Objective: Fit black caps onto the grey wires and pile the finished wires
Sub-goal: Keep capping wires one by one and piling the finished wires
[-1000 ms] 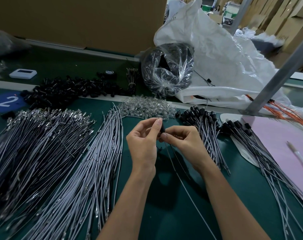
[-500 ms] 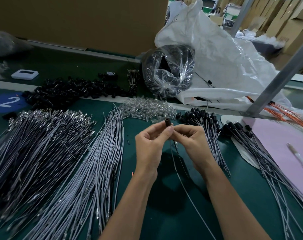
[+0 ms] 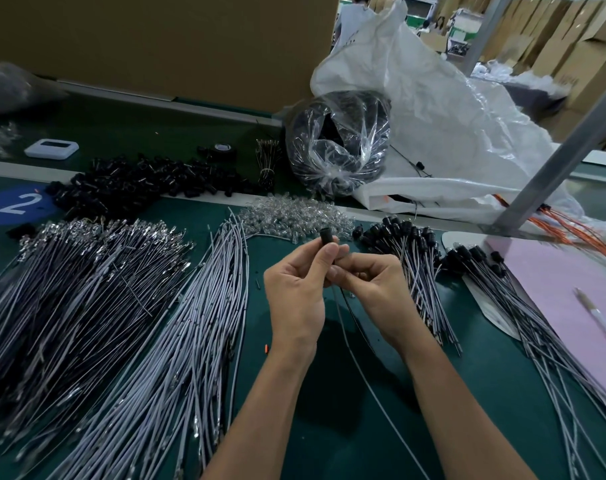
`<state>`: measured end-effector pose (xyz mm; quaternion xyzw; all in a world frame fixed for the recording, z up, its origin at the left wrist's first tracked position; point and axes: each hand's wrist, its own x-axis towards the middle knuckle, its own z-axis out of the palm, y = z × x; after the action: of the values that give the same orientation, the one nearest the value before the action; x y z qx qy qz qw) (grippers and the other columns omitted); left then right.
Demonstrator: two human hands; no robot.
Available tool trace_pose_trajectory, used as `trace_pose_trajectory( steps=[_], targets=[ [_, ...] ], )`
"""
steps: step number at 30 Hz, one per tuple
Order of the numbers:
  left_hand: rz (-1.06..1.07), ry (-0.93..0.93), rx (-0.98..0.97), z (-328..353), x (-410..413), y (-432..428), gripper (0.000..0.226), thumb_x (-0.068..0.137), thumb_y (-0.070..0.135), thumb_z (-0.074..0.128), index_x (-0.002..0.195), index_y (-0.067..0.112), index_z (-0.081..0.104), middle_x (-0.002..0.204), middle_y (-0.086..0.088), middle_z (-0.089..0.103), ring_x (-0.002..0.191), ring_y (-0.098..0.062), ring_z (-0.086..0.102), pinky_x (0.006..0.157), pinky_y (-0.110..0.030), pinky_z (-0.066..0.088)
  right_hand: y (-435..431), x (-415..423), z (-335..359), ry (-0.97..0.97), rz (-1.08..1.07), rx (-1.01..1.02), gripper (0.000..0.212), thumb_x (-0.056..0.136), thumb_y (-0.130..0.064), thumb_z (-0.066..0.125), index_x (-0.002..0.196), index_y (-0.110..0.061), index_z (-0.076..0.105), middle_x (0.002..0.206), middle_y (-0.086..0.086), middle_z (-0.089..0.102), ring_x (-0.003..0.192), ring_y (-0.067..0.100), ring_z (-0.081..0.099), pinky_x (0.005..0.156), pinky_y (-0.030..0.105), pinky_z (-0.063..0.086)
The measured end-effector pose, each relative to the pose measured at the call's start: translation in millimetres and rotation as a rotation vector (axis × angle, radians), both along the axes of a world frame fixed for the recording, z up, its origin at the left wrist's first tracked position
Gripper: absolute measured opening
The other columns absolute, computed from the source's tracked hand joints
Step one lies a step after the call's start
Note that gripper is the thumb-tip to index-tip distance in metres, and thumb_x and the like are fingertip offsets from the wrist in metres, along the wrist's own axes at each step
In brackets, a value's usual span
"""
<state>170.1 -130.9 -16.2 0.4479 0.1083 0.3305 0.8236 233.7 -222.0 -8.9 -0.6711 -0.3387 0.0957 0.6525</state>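
Bench top was a dark green mat (image 3: 468, 393); above it the left hand (image 3: 296, 292) pinched a black cap (image 3: 327, 236) at thumb and fingertips, and the right hand (image 3: 374, 289) curled round the grey wire (image 3: 364, 375) just below the cap. Finished wires (image 3: 409, 258) lay piled just right of the hands, uncapped wires (image 3: 177, 341) fanned out at left, and loose caps (image 3: 139, 185) were heaped behind those. A cardboard wall (image 3: 156, 39) backed the bench, with a white sack (image 3: 450, 126) slumped at rear right and stacked cartons (image 3: 571, 46) beyond.

Bare mat (image 3: 329, 410) btwn grey wire pile (image 3: 177, 341) & capped wires (image 3: 416, 271) passable.
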Motion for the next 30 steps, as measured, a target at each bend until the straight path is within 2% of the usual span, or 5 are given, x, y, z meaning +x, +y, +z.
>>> trace_pose_trajectory(
  steps=[9, 13, 16, 24, 30],
  targets=[
    [0.041, 0.004, -0.072, 3.2, -2.3, 4.8, 0.006, 0.088, 0.009, 0.066, 0.088, 0.009, 0.072, 0.079, -0.004, 0.076, 0.076, -0.011, 0.073, 0.063, -0.016, 0.053, 7.1, -7.9, -0.4, -0.081, 0.024, -0.084, 0.013, 0.081, -0.001, 0.074, 0.073, -0.012, 0.072, 0.068, 0.008, 0.069, 0.066, 0.026, 0.061, 0.064, 0.048, 0.051],
    [0.026, 0.028, -0.156, 5.6, -2.6, 11.6, 0.009, 0.088, 0.015, 0.065, 0.087, 0.010, 0.073, 0.077, -0.004, 0.076, 0.071, -0.013, 0.072, 0.058, -0.021, 0.055, 4.4, -6.7, 3.1, -0.080, 0.038, -0.101, 0.012, 0.088, -0.007, 0.067, 0.081, -0.012, 0.075, 0.072, 0.002, 0.073, 0.068, 0.012, 0.067, 0.067, 0.022, 0.052],
    [0.097, 0.064, -0.272, 1.9, 0.9, 14.4, 0.011, 0.091, 0.011, 0.064, 0.099, 0.004, 0.067, 0.076, -0.004, 0.075, 0.061, -0.013, 0.069, 0.053, -0.020, 0.054, -9.6, 9.4, 7.4, -0.135, -0.216, -0.146, 0.018, 0.095, -0.020, 0.059, 0.089, -0.016, 0.075, 0.075, 0.001, 0.074, 0.060, 0.017, 0.063, 0.059, 0.021, 0.046],
    [0.129, 0.197, -0.257, -7.8, 3.5, 14.5, 0.005, 0.092, 0.012, 0.065, 0.092, 0.008, 0.068, 0.074, -0.002, 0.074, 0.041, -0.006, 0.048, 0.039, -0.015, 0.035, -22.1, 24.4, 1.6, -0.393, -0.182, -0.777, 0.017, 0.083, -0.012, 0.076, 0.095, -0.024, 0.074, 0.085, -0.010, 0.060, 0.068, 0.006, 0.053, 0.064, 0.006, 0.039],
    [0.095, 0.256, -0.060, -10.7, 4.5, 9.9, 0.013, 0.085, 0.009, 0.074, 0.093, 0.018, 0.075, 0.076, 0.000, 0.075, 0.043, -0.008, 0.046, 0.045, -0.016, 0.041, -23.1, 30.5, -1.6, -0.280, -0.225, -0.846, 0.015, 0.080, -0.009, 0.078, 0.092, -0.017, 0.075, 0.077, -0.006, 0.067, 0.071, 0.006, 0.060, 0.068, 0.008, 0.043]
  ],
)
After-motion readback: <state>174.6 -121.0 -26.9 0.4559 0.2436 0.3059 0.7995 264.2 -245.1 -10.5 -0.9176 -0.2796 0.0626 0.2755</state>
